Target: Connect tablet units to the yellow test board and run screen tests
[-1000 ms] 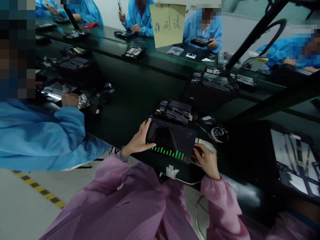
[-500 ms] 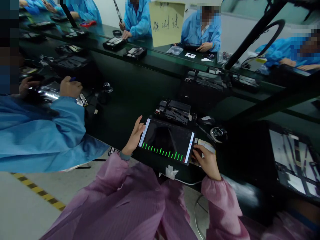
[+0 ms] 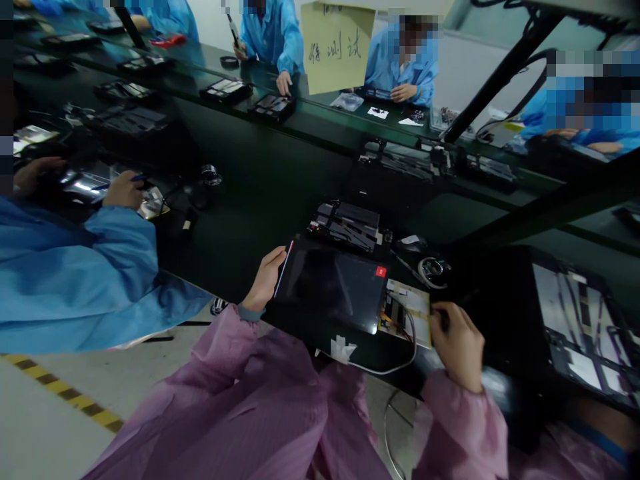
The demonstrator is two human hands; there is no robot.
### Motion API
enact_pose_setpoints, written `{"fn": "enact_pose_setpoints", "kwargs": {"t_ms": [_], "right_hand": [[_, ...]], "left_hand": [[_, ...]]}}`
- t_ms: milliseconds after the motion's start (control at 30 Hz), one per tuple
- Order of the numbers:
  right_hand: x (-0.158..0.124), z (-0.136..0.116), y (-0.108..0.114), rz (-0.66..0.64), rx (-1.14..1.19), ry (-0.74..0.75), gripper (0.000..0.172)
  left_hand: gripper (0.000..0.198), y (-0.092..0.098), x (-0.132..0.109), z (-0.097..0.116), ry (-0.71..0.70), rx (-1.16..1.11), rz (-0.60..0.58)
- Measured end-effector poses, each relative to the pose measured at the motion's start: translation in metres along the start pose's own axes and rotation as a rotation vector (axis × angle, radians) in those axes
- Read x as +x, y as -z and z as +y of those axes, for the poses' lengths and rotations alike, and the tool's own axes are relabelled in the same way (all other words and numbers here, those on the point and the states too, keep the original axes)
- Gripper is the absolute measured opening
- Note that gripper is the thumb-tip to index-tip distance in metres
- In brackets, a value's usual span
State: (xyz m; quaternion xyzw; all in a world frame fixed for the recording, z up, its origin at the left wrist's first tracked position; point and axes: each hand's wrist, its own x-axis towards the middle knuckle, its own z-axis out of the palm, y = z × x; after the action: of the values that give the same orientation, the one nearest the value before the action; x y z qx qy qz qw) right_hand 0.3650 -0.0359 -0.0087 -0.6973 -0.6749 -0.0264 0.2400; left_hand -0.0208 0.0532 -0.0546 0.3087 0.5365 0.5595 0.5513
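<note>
In front of me a tablet screen (image 3: 334,281) lies tilted, mostly dark, with a small red square at its upper right and a thin lit strip along its left side. My left hand (image 3: 265,277) grips its left edge. Beside its right edge sits a board with a flat battery (image 3: 417,310), orange wires and a white cable (image 3: 412,340) running from it. My right hand (image 3: 459,340) is just right of the battery, fingers curled together. What those fingers hold, if anything, is hidden.
Behind the screen lies a stack of dark parts (image 3: 347,225), with a coiled cable (image 3: 434,272) to its right. An opened device (image 3: 583,320) lies far right. At left a co-worker's blue sleeve (image 3: 75,267) reaches in. A yellow paper sign (image 3: 337,50) hangs ahead.
The screen went from green bars with a white side strip to mostly dark with a red square. My right hand moved right, away from the screen's edge, uncovering the battery. My left fingers closed on the edge.
</note>
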Motion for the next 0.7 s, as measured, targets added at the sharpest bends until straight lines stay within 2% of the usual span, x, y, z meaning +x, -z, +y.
{"fn": "enact_pose_setpoints", "kwargs": {"t_ms": [100,167,200,233,267,367,467,567,700], "right_hand": [[-0.025,0.003,0.044,0.087,-0.160,-0.007,0.030],[-0.032,-0.021,0.063,0.224,-0.189,-0.090,0.030],[-0.028,-0.041,0.065,0.334,-0.159,-0.159,0.027],[-0.020,-0.064,0.062,0.385,-0.100,-0.155,0.025],[-0.007,-0.091,0.052,0.350,-0.001,-0.079,0.024],[0.049,-0.172,-0.002,0.054,0.276,0.258,0.025],[0.099,-0.232,-0.061,-0.141,0.206,0.367,0.022],[0.119,-0.259,-0.092,-0.231,0.098,0.377,0.018],[0.110,-0.262,-0.093,-0.161,0.043,0.478,0.017]], "left_hand": [[0.038,0.001,0.001,-0.004,0.017,-0.046,0.056],[0.037,0.001,0.002,-0.006,0.026,-0.061,0.075],[0.037,0.000,0.002,-0.006,0.026,-0.064,0.070],[0.037,0.000,0.001,-0.005,0.024,-0.062,0.058],[0.036,0.000,0.000,-0.003,0.017,-0.058,0.043],[0.034,-0.001,-0.003,0.003,-0.009,-0.037,-0.021],[0.033,-0.003,-0.006,0.009,-0.031,-0.021,-0.091],[0.032,-0.003,-0.005,0.008,-0.062,-0.024,-0.076],[0.040,-0.004,-0.003,0.005,-0.038,-0.056,-0.064]]}}
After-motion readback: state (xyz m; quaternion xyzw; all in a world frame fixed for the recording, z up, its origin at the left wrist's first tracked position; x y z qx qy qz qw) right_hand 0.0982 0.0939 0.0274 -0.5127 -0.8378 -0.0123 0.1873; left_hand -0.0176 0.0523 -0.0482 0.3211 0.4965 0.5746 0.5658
